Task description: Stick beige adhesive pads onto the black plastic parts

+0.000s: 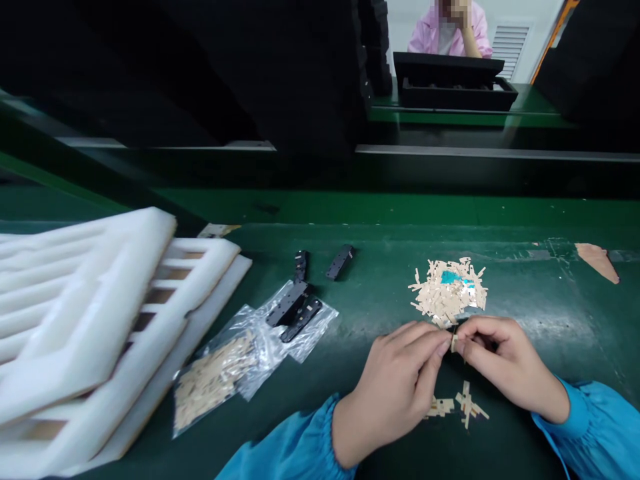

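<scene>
My left hand [393, 390] and my right hand [505, 360] meet at the fingertips just below a loose pile of beige paper-like strips [447, 293] with teal scraps in it. A small beige strip [454, 343] is pinched at the left fingertips. The right fingers close on a small dark part [454, 328], mostly hidden by the fingers. A few more strips [466, 405] lie under the hands. Black elongated parts [340, 261] rest to the left, some on a clear plastic bag [265, 353] of beige strips.
Stacked white foam trays [85, 320] with cut-outs fill the left of the green bench mat [400, 220]. A tan scrap [595, 260] lies at the right. Beyond a dark divider, a person in a pink sleeve [450, 30] sits behind a black tray [455, 83].
</scene>
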Demonstrator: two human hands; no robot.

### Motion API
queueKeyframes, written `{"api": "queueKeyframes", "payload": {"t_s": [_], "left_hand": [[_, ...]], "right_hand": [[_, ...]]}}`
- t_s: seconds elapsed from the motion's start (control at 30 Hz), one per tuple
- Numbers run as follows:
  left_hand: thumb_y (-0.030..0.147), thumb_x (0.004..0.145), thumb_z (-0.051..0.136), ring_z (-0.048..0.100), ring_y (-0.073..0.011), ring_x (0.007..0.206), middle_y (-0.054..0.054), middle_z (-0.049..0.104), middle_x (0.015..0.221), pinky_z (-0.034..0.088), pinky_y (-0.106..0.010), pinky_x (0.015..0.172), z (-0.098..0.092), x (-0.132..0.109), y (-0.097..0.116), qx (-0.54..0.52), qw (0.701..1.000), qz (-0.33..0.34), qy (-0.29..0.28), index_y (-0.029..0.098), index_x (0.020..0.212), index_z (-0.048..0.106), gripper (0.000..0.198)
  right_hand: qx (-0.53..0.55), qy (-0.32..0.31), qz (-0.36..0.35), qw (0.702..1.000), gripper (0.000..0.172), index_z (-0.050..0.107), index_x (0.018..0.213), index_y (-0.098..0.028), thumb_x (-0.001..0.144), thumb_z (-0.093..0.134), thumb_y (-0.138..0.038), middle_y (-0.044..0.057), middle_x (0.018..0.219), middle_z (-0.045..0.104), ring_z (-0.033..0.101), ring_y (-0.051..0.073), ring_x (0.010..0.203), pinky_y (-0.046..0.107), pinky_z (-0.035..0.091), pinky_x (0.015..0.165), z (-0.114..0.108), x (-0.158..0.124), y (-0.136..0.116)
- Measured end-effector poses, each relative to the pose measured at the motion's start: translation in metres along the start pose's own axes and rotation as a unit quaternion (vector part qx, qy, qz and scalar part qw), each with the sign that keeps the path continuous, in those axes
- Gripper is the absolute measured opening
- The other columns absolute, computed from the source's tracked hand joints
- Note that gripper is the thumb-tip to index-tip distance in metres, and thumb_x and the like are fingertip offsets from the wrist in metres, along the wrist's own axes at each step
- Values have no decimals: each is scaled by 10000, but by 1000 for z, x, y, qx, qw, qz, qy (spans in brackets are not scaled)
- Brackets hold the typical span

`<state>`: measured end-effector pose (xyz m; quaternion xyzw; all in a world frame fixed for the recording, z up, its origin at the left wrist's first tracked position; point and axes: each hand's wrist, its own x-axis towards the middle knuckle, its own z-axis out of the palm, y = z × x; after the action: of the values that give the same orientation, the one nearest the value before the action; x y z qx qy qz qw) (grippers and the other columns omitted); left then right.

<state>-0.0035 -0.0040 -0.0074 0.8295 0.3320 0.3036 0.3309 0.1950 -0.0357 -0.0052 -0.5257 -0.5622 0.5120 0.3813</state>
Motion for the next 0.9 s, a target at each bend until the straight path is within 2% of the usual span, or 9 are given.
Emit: {"api": "queueKeyframes", "payload": {"t_s": [0.3,0.5,0.67,0.9], "left_hand": [[129,1003,477,628,-176,789,-39,686,908,485,-303,674,1,-1,-2,9,1000,9,-1,186,1069,651,194],[126,1007,465,611,-168,761,-31,665,865,463,-292,646,1,-1,-2,10,1000,10,0,178,1015,638,181],[130,1001,514,633,-165,804,-23,688,934,484,-291,683,1,-1,0,2,1000,11,6,196,1096,642,173],[100,999,476,613,-161,761,-27,670,880,469,-290,661,2,-1,-3,8,1000,22,7,181,1051,634,185]], "right_hand": [[-5,-5,-7,1000,148,691,796,-185,907,595,-206,-16,685,584,457,146,606,267,344,560,-1,-1,1],[-3,-8,-1,1000,142,692,799,-185,906,604,-215,-15,682,583,446,146,606,264,344,558,0,-1,3],[3,1,-5,1000,139,690,798,-186,903,600,-203,-23,674,577,453,143,608,261,347,561,-1,0,3],[5,0,-9,1000,138,684,792,-186,899,597,-181,-32,667,573,446,133,595,260,325,551,0,0,5]]}}
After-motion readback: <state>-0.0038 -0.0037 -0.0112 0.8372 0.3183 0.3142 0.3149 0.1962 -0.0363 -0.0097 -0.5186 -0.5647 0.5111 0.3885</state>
